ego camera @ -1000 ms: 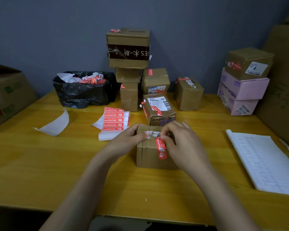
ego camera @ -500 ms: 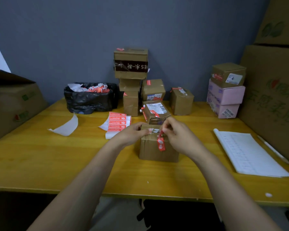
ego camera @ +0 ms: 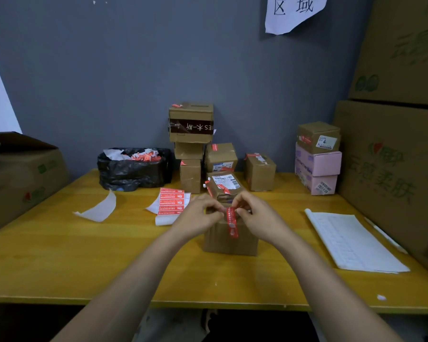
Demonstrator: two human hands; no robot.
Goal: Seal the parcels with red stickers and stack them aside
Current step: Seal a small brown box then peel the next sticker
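The left grip and right grip cover the top of the parcel and the upper end of the red sticker, so what the left fingertips hold cannot be told, and the sticker's print is too small to read. The paper notice is cut by the top edge, the large cartons by the right edge, the open carton by the left. On the desk, the ruled sheet carries entries too faint to make out.

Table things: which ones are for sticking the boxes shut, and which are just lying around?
For the job: parcel, red sticker, sticker sheet, sealed parcels at the back, left hand holding the parcel, right hand pinching the sticker.

Just lying about: black bin bag, white backing paper, lined sheets, pink boxes.
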